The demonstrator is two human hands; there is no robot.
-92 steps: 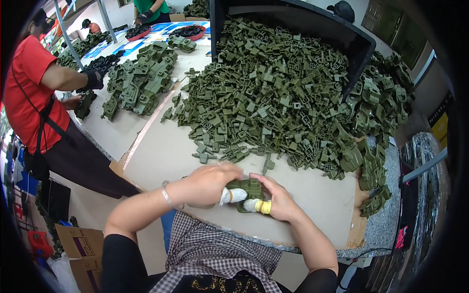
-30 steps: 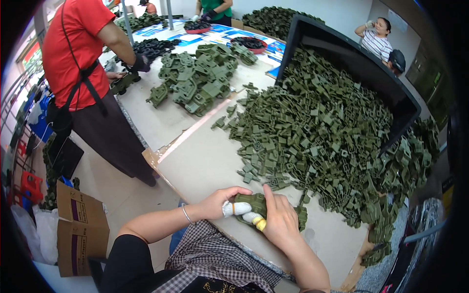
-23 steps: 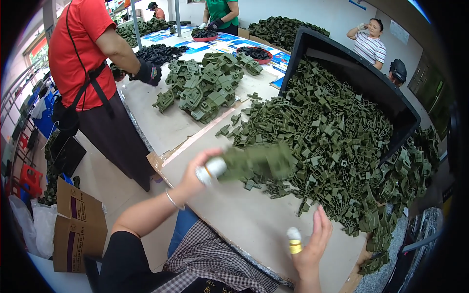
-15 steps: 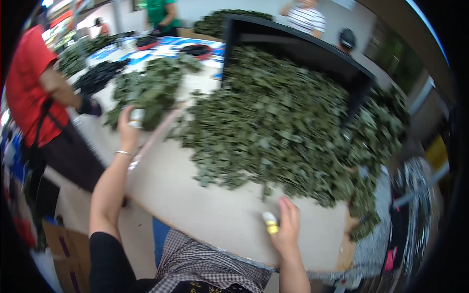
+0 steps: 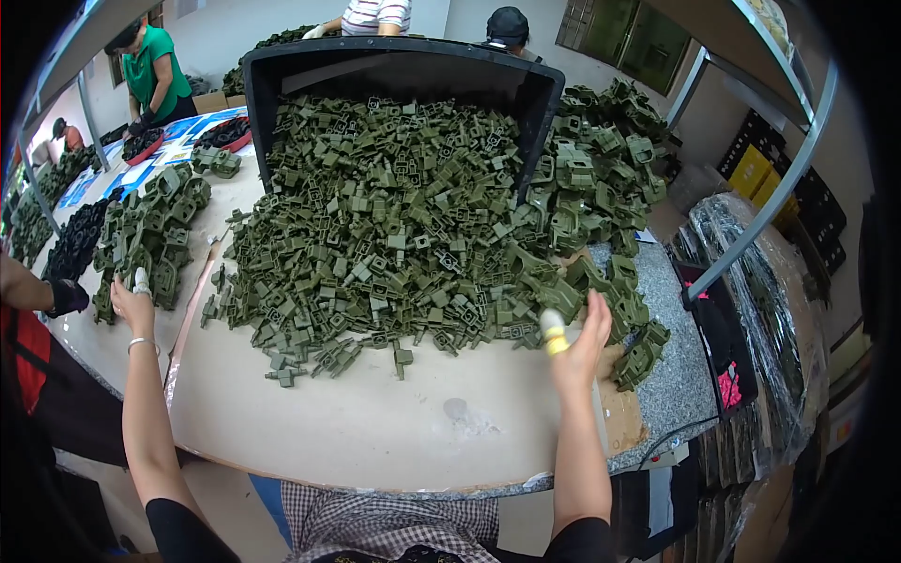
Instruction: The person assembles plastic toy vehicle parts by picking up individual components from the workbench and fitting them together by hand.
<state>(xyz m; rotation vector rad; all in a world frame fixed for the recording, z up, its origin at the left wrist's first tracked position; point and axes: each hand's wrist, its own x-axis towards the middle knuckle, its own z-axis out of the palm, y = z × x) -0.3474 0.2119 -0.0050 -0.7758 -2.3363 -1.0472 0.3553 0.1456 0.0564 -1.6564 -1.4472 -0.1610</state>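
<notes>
Small olive-green plastic parts (image 5: 385,216), square-headed with short stems, spill in a big heap from a tipped black bin (image 5: 404,52). At the left, my left hand (image 5: 134,308), thumb in a white finger cover, is at the near edge of a pile of larger green plastic parts (image 5: 155,235). Its finger and thumb are apart, and I see nothing held. On the right, my right hand (image 5: 580,349) is open, its thumb wrapped in white and yellow. Its fingertips reach the larger green plastic housings (image 5: 624,281) beside the heap; whether they touch is unclear.
Black parts (image 5: 80,235) lie beyond the left pile, near a co-worker's dark-gloved hand (image 5: 68,296). Red trays (image 5: 225,136) of black pieces stand farther back. A metal shelf post (image 5: 770,197) slants at the right, near a black crate (image 5: 718,347). Other people stand behind the table.
The view has turned toward the right. My right hand has moved forward from the bare board to the larger green parts. My left hand stays by the left pile.
</notes>
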